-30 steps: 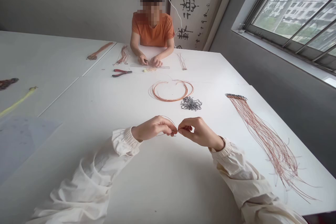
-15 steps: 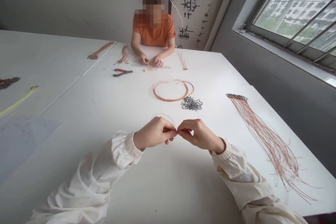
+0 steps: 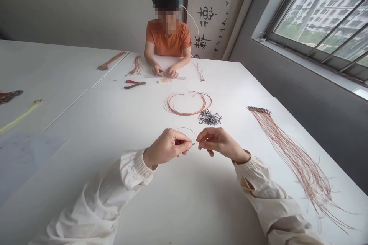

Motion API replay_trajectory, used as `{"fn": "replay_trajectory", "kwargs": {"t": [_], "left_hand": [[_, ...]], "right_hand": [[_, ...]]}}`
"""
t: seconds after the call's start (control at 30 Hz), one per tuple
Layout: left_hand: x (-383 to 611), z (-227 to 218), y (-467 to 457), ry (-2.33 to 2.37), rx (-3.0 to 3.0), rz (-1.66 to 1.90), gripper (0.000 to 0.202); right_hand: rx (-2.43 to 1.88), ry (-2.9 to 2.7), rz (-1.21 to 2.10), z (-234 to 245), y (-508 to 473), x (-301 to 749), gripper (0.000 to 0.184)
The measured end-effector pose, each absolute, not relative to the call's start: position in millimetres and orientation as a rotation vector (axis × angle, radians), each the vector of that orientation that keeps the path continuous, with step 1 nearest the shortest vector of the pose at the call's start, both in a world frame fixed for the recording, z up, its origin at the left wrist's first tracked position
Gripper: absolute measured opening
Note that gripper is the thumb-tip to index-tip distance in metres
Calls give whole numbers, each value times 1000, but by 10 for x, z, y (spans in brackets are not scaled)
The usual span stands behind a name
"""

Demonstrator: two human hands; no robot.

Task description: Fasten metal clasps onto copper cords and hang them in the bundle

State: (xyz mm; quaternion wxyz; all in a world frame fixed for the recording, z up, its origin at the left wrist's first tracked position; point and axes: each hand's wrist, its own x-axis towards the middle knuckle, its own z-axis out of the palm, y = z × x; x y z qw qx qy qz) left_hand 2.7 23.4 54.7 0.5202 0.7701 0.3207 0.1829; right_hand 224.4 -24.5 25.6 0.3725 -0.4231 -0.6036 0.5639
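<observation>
My left hand (image 3: 163,147) is closed in a pinch on a small dark metal hook (image 3: 193,144), whose end shows just past the thumb and index finger. Opposite it, my right hand (image 3: 222,144) pinches a thin copper-coloured wire (image 3: 186,128) close to the hook. This wire arcs up behind both hands. A narrow gap separates the fingertips of the two hands, which are held above the white table (image 3: 178,199). Just beyond them lie a pile of dark metal hooks (image 3: 210,117) and a coil of copper-coloured wire (image 3: 186,114).
A bundle of wires with dark hooks (image 3: 290,153) stretches along the right side. Across the table a person in orange (image 3: 168,38) works near a ruler (image 3: 175,77) and red-handled pliers (image 3: 134,84). At left are a yellow bundle (image 3: 21,115) and a clear sheet (image 3: 28,160).
My hands have drawn slightly apart; their fingertips met before and now leave a small gap showing the hook's end. The view has tilted up a little.
</observation>
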Motion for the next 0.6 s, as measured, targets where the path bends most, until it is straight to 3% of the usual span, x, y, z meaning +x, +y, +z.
{"fn": "replay_trajectory", "kwargs": {"t": [0.13,0.4,0.6], "left_hand": [[25,525,295,796,1798,546,25],[48,440,305,917,1917,681,26],[84,422,257,842,2042,656,28]], "right_hand": [[-1097,-1380,1438,151,-195,2168,30],[-1291,-1581,785,153,-332,1962,17],[-1244,-1737,689,307,-392,1982,14]]}}
